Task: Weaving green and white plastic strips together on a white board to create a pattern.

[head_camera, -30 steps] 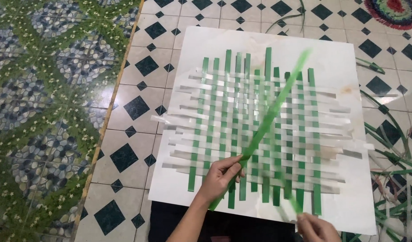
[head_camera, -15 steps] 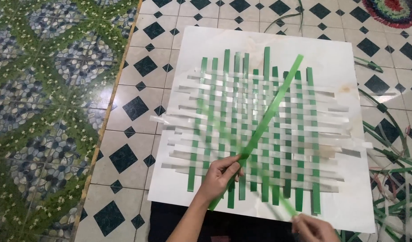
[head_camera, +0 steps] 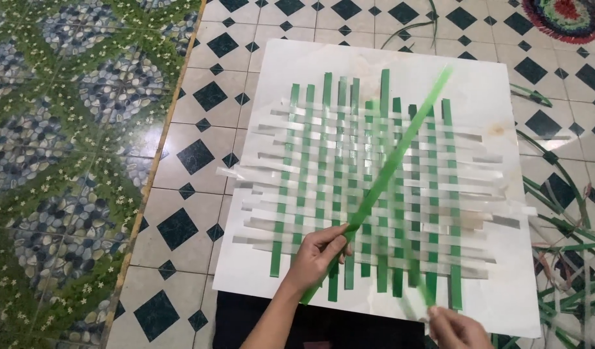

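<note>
Your left hand (head_camera: 315, 256) has its fingers clamped on a long green strip (head_camera: 401, 155) above the woven mat (head_camera: 368, 187), while for your blurred right hand (head_camera: 458, 326) I cannot tell.

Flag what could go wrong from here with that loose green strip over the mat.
The left hand pinches the long green strip slanted above the woven mat; its free end could snag and lift the loose white strips. The right hand is blurred at the board edge and could nudge the weave askew.
</note>
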